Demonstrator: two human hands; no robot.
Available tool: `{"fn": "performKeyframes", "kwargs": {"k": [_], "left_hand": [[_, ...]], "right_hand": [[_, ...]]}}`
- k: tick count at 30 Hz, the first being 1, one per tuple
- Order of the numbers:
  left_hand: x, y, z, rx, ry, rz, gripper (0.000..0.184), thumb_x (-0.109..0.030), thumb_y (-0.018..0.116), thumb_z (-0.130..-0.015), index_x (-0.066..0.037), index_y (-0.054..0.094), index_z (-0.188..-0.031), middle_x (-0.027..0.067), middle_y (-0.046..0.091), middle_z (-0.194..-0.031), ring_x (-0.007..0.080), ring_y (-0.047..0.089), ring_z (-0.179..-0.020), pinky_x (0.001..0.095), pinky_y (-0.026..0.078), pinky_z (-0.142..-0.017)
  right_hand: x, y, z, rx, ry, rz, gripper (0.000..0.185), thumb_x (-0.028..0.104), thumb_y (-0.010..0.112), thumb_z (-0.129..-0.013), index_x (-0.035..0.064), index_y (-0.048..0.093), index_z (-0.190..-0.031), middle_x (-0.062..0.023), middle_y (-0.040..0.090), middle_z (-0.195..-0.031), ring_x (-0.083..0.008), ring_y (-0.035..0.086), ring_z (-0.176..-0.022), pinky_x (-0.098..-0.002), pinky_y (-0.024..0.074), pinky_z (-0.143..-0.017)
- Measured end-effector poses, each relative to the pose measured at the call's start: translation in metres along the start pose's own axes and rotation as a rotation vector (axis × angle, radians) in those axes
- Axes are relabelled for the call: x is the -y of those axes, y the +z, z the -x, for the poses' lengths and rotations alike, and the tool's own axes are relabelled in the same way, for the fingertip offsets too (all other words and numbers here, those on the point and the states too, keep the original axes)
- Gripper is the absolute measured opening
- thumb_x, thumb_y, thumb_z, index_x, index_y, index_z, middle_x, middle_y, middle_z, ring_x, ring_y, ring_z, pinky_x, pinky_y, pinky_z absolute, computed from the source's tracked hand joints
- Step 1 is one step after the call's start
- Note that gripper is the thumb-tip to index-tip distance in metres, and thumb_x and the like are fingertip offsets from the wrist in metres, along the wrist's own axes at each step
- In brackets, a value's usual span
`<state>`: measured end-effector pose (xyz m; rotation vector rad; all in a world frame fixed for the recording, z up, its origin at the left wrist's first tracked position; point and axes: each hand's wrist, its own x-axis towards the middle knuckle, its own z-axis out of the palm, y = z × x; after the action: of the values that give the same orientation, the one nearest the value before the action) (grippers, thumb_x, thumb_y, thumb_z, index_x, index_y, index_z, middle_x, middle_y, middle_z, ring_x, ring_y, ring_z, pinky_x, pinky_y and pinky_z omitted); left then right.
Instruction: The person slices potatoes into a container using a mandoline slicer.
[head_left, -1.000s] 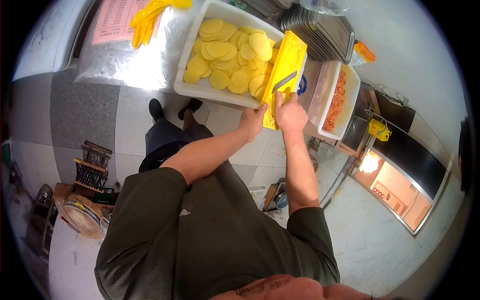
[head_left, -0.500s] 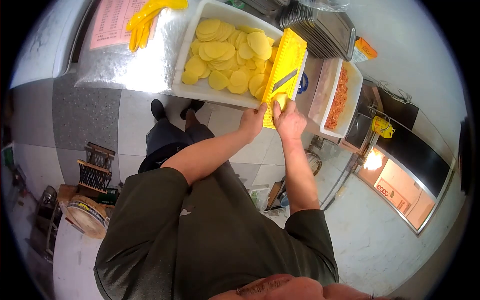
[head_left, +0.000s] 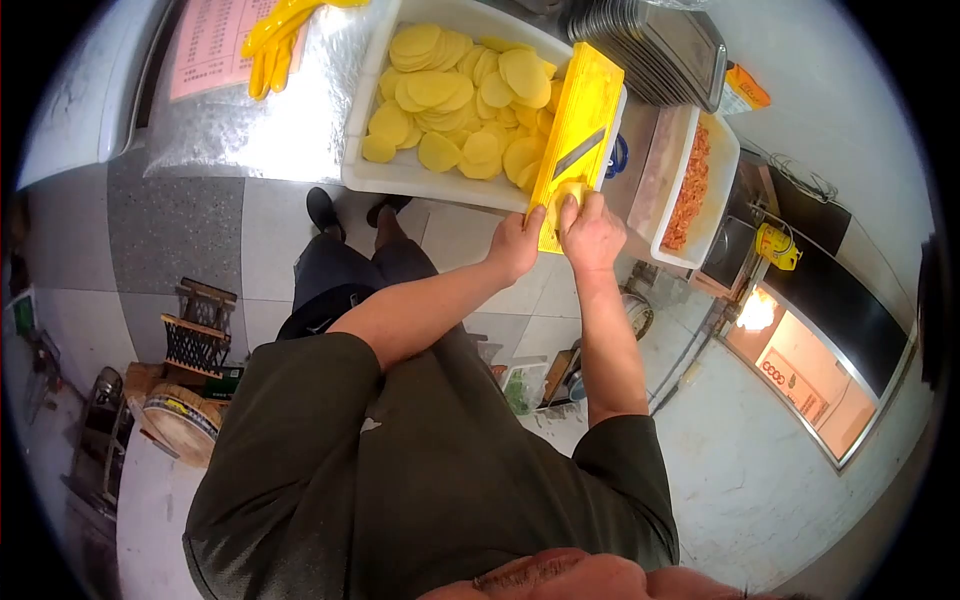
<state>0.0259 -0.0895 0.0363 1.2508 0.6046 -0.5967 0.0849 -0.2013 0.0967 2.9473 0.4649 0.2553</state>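
A yellow mandoline slicer [head_left: 588, 88] with a slanted metal blade lies across the right end of a white tub [head_left: 415, 187]. My left hand [head_left: 516, 243] is closed on the slicer's near left edge, its thumb along the frame. On the slicer's bed, below the blade, my right hand [head_left: 593, 235] grips a peeled potato [head_left: 568, 190], mostly covered by the fingers. Thin round potato slices [head_left: 435, 90] lie heaped in the tub, left of the slicer.
Right of the slicer stands a white container [head_left: 725, 190] of reddish chopped food [head_left: 690, 190]. Stacked metal trays [head_left: 660, 50] are behind it. Yellow gloves [head_left: 268, 62] lie on the metal surface [head_left: 240, 120] at left, over a pink printed sheet [head_left: 215, 50].
The whole view has shifted slightly. Both hands keep their grips, and the potato stays below the blade at the slicer's near end.
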Motion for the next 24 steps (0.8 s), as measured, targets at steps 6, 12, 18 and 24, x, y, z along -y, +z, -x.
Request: {"fn": "performKeyframes", "kwargs": {"k": [6, 12, 18, 24], "left_hand": [[0.004, -0.002, -0.004, 0.031, 0.037, -0.069, 0.061, -0.05, 0.044, -0.101, 0.007, 0.064, -0.09, 0.0213, 0.067, -0.082, 0.0312, 0.065, -0.081, 0.0426, 0.048, -0.074], [0.012, 0.0, -0.007, 0.01, 0.076, -0.094, 0.061, -0.049, 0.043, -0.101, 0.007, 0.064, -0.09, 0.0209, 0.067, -0.08, 0.0331, 0.064, -0.079, 0.0426, 0.048, -0.074], [0.008, -0.003, -0.006, 0.06, 0.023, -0.015, 0.058, -0.049, 0.045, -0.1, 0.005, 0.066, -0.09, 0.0231, 0.067, -0.083, 0.0366, 0.065, -0.083, 0.0443, 0.048, -0.075], [0.013, -0.007, -0.011, 0.108, 0.083, -0.022, 0.059, -0.048, 0.046, -0.1, 0.006, 0.065, -0.088, 0.0222, 0.065, -0.078, 0.0331, 0.063, -0.077, 0.0435, 0.047, -0.073]], "right_hand": [[-0.001, 0.002, 0.001, -0.051, -0.046, 0.03, 0.03, 0.039, 0.067, -0.085, 0.0101, 0.059, -0.085, -0.0078, 0.063, -0.065, -0.0288, 0.061, -0.051, -0.0385, 0.0491, -0.049], [-0.003, 0.008, -0.002, -0.077, -0.037, 0.015, 0.031, 0.04, 0.066, -0.086, 0.01, 0.057, -0.083, -0.008, 0.062, -0.064, -0.0285, 0.06, -0.05, -0.0385, 0.0489, -0.05], [0.0, 0.007, -0.005, -0.057, -0.008, 0.019, 0.029, 0.038, 0.065, -0.087, 0.01, 0.058, -0.084, -0.0097, 0.063, -0.064, -0.0305, 0.061, -0.052, -0.0405, 0.05, -0.05], [-0.009, 0.022, -0.06, 0.018, 0.062, 0.083, 0.034, 0.041, 0.06, -0.091, 0.0087, 0.056, -0.084, -0.0144, 0.064, -0.066, -0.0351, 0.065, -0.056, -0.0457, 0.0514, -0.051]]}}
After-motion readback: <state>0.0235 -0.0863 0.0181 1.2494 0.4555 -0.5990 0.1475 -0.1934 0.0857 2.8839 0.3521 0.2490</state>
